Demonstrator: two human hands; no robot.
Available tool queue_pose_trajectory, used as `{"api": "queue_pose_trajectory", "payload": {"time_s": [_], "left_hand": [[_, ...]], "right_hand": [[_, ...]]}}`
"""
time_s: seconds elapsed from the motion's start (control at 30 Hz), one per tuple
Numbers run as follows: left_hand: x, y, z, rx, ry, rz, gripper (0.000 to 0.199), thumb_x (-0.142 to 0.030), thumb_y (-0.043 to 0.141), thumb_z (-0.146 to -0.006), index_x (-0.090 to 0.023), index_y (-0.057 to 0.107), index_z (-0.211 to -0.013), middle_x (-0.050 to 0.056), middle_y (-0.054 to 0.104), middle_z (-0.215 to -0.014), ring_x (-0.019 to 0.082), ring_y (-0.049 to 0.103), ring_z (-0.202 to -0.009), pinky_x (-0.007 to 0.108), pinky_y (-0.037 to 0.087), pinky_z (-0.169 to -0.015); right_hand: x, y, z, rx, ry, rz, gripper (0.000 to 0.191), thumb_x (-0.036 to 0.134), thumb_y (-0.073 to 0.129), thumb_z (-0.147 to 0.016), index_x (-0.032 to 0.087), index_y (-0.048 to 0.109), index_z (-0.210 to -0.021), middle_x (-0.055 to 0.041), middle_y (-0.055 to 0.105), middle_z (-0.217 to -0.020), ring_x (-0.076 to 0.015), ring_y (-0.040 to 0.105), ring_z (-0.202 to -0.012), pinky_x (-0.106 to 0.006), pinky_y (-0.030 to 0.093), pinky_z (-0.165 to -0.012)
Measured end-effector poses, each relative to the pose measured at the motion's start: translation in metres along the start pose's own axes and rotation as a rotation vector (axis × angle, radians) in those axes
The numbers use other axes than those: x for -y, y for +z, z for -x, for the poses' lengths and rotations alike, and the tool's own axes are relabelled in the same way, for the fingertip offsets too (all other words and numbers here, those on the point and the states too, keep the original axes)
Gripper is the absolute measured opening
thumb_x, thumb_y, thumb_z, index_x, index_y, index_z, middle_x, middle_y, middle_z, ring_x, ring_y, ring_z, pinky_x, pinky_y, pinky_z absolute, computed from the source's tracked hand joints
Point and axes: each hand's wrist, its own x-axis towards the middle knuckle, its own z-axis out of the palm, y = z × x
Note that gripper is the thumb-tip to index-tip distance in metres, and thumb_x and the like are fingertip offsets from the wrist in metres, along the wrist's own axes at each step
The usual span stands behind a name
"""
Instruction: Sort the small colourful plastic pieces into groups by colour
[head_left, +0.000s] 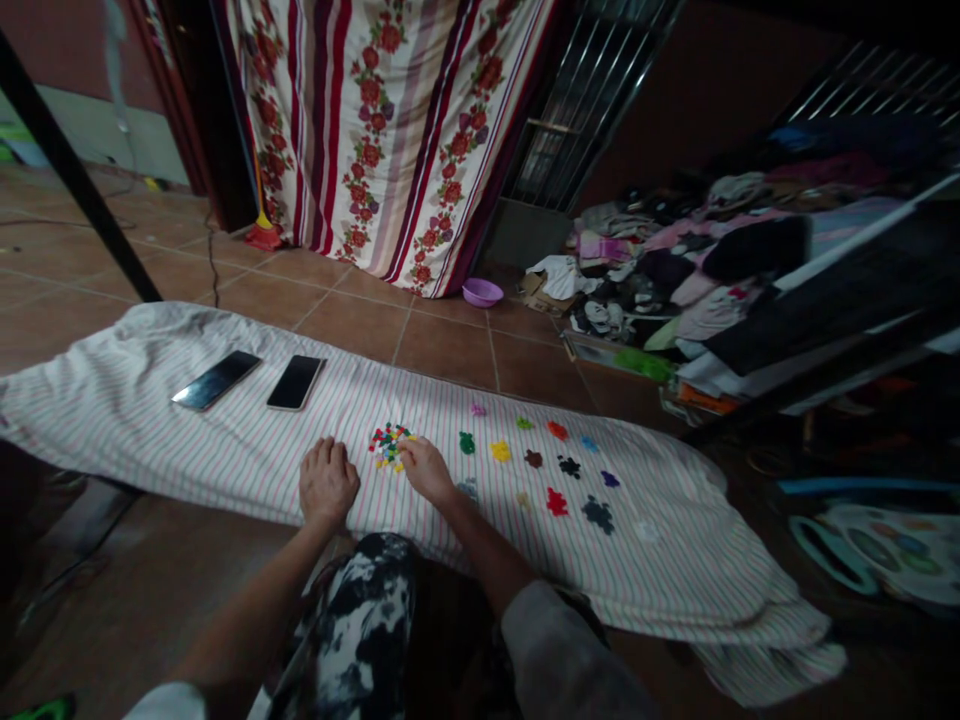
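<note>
A mixed pile of tiny coloured pieces, red, green, yellow, white and blue, lies on the striped cloth. My right hand is at the pile's right side, fingertips pinched together; whatever is between them is too small to make out. Left of the pile, my left hand rests on the cloth, fingers bent and slightly apart, holding nothing I can see. To the right sit small single-colour heaps, among them green, yellow, brown, red, black and dark grey.
Two phones, one and another, lie on the cloth at left. Beyond the cloth's far edge are a purple basin, a hanging floral curtain and a broom. Clothes are heaped at right.
</note>
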Motion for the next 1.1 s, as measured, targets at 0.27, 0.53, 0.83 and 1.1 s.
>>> {"api": "queue_pose_trajectory", "payload": {"time_s": [0.27,0.53,0.83,1.1], "left_hand": [[0.001,0.001,0.001,-0.021,0.009,0.017,0.030,-0.017,0.044,-0.083,-0.011,0.061,-0.107,0.018,0.060,-0.123,0.031,0.047,-0.123,0.045,0.036,-0.101],[0.000,0.002,0.000,-0.030,-0.006,-0.019,0.030,-0.017,0.046,-0.082,-0.011,0.062,-0.106,0.016,0.061,-0.123,0.031,0.049,-0.122,0.044,0.038,-0.101],[0.001,0.004,0.000,-0.048,0.006,-0.034,0.030,-0.018,0.046,-0.083,-0.011,0.062,-0.106,0.016,0.062,-0.122,0.031,0.049,-0.121,0.044,0.039,-0.100],[0.002,0.006,0.002,-0.058,0.008,-0.040,0.030,-0.017,0.046,-0.082,-0.011,0.063,-0.106,0.017,0.062,-0.122,0.030,0.049,-0.121,0.043,0.038,-0.100]], "right_hand": [[0.020,-0.003,-0.015,0.114,0.193,0.156,0.027,0.021,0.047,-0.089,0.021,0.069,-0.105,-0.0085,0.063,-0.107,-0.0189,0.061,-0.095,-0.028,0.043,-0.083],[0.038,-0.010,-0.025,0.222,0.272,0.265,0.027,0.023,0.049,-0.086,0.019,0.066,-0.107,-0.0097,0.064,-0.109,-0.0201,0.060,-0.100,-0.028,0.041,-0.082],[0.029,0.000,-0.024,0.103,0.209,0.171,0.022,0.016,0.048,-0.083,0.016,0.067,-0.096,-0.0091,0.067,-0.096,-0.0184,0.059,-0.094,-0.026,0.040,-0.080],[0.010,0.011,-0.019,-0.066,0.286,-0.483,0.008,0.019,0.057,-0.071,0.021,0.061,-0.077,0.0026,0.062,-0.068,-0.0124,0.058,-0.064,-0.023,0.042,-0.061]]}}
